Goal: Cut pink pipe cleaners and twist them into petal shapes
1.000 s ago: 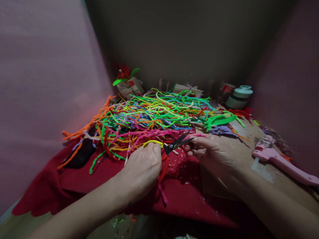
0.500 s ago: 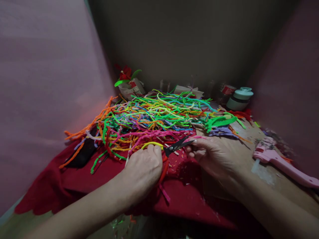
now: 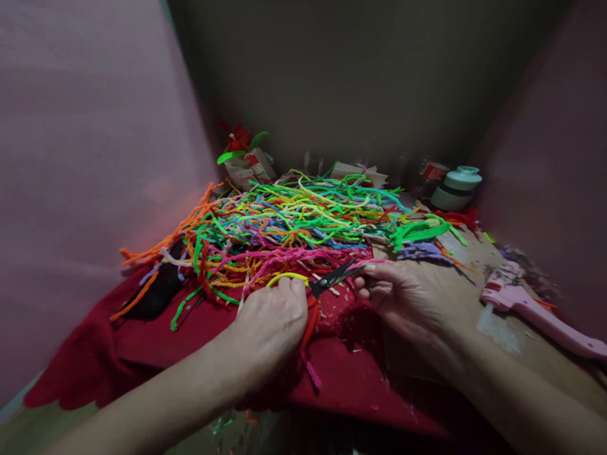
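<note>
From where I stand, the left hand (image 3: 275,319), its forearm slanting in from the lower left, curls knuckles-up around the scissors (image 3: 327,282) at the centre of the frame. Opposite, right of centre, the right hand (image 3: 403,291) reaches in from the lower right, thumb and fingertips pinching a pink fuzzy stem (image 3: 380,261) beside the blades. Beyond them, a tangled heap of colourful stems (image 3: 303,218) spreads across the middle.

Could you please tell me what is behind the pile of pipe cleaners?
Behind the pile of pipe cleaners, a red flower with green leaves shows at left, and a white card-like piece near the middle. The pile covers that piece's lower edge; anything lower there is hidden.
</note>
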Tool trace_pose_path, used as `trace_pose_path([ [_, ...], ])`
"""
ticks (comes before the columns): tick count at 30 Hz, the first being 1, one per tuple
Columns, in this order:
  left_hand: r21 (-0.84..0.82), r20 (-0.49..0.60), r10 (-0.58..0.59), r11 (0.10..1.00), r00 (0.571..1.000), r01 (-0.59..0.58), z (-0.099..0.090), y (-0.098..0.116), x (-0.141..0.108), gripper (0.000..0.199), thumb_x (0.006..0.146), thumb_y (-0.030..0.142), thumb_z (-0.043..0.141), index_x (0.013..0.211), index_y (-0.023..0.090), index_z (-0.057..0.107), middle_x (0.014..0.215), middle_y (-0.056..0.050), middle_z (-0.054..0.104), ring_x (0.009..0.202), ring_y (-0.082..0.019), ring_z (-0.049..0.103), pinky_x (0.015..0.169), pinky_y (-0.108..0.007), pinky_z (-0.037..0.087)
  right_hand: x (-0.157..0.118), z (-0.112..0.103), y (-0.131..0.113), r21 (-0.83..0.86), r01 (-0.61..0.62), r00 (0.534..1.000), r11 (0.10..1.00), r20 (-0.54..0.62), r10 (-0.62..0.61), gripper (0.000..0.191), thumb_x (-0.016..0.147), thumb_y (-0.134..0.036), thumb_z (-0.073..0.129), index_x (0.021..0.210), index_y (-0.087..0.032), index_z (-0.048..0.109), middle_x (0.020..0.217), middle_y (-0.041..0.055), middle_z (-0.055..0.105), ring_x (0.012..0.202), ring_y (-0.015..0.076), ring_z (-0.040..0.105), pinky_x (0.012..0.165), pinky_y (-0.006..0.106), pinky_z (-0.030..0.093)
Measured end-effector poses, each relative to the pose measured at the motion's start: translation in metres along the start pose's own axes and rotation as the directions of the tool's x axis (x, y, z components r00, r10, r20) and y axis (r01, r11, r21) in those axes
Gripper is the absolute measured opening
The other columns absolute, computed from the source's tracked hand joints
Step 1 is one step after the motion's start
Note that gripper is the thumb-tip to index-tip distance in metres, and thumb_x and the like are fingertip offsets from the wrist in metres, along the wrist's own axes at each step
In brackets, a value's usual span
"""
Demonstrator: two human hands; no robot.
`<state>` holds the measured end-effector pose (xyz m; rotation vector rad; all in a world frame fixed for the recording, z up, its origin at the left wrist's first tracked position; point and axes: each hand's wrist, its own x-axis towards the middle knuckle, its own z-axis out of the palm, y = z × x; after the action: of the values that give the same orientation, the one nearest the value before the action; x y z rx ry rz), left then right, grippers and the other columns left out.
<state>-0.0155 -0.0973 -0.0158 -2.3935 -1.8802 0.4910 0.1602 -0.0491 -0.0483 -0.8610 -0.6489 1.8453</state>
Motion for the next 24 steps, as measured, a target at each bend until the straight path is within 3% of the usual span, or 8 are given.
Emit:
trace_pose_path([
  [9,0.016,-0.014,0.009,1.000,1.000,-0.009,0.0064,0.0003,0.0009,0.028,0.081,0.003,0.024,0.091,0.009,0.050,0.069,-0.010,0.056,0.062,-0.026,0.064,0.053,-0.039,0.052,0.0006,0.0001,0.0012,0.028,-0.024,1.000,0.999,-0.006,0.024,0.003,0.057,-0.011,0.069,0.057,-0.013,0.066,0.059,0.0025,0.062,0.053,0.0099,0.056,0.048,0.019,0.045],
  [24,0.007,-0.027,0.068,0.998,0.997,-0.068,0.0009,-0.0039,0.0015,0.035,0.078,-0.001,0.022,0.089,0.008,0.054,0.069,-0.012,0.056,0.061,-0.023,0.059,0.056,-0.038,0.050,0.0003,-0.0009,0.0007,-0.020,0.000,1.000,1.000,0.015,0.000,0.002,0.058,-0.011,0.068,0.059,-0.013,0.067,0.058,0.0026,0.062,0.053,0.0103,0.055,0.048,0.020,0.043],
])
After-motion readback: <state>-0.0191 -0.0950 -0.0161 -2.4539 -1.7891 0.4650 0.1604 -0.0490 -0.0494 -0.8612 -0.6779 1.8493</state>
